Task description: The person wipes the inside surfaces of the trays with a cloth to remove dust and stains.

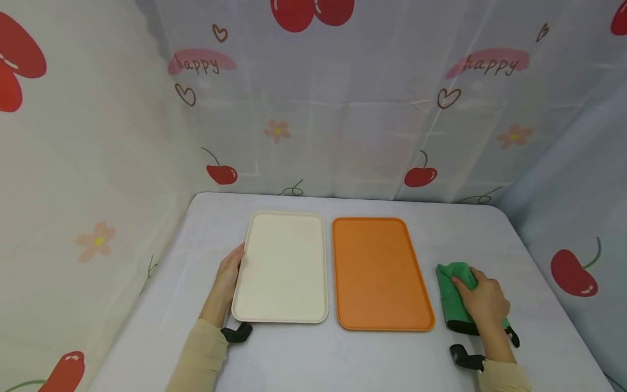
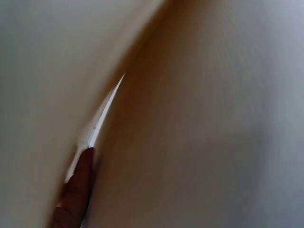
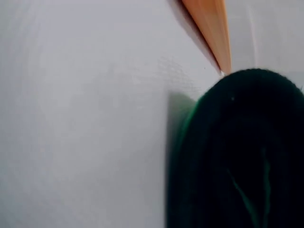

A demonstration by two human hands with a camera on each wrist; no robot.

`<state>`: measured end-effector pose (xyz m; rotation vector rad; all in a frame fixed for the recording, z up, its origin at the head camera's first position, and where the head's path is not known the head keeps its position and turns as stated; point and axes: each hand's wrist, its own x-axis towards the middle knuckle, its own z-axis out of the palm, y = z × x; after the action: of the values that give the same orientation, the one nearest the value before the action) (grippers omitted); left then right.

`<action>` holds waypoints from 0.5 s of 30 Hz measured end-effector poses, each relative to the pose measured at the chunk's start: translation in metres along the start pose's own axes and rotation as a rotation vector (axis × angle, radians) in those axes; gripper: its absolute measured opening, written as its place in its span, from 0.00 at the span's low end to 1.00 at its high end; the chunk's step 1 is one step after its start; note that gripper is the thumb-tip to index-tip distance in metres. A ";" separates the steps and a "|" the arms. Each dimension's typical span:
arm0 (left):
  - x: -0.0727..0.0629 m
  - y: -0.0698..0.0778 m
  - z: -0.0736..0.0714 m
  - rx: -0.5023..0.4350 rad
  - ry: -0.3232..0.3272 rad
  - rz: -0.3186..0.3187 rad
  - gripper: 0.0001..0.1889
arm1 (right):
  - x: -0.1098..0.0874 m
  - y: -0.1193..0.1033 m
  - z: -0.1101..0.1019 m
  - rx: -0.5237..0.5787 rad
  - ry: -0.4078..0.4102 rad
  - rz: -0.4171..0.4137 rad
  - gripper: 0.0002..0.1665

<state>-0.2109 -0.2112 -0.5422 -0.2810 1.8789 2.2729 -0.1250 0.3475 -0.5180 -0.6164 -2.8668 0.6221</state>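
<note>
A cream rectangular tray [image 1: 284,267] lies flat at the left middle of the table. My left hand [image 1: 229,275] rests along its left side, fingers extended and fingertips at the rim. One finger [image 2: 78,190] shows beside pale, blurred surfaces in the left wrist view. My right hand [image 1: 485,299] grips a green cloth roll [image 1: 448,294], with the thumb on top and the other fingers along the far right side. The roll's dark, layered end [image 3: 237,142] fills the lower right of the right wrist view. Much of the cloth under the palm is hidden.
Between the cream tray and the cloth lies an orange tray [image 1: 382,275], whose corner [image 3: 211,33] also shows in the right wrist view. The white-covered table [image 1: 367,359] meets patterned curtains [image 1: 343,109] at the back and sides. Black camera mounts [image 1: 237,332] sit at both wrists.
</note>
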 end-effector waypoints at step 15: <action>-0.009 0.013 -0.002 0.550 -0.051 0.226 0.33 | -0.005 -0.006 -0.005 -0.017 -0.091 0.115 0.46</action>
<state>-0.2056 -0.2158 -0.5275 0.0719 2.5067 1.7499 -0.1219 0.3420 -0.5115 -0.7798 -2.9400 0.6595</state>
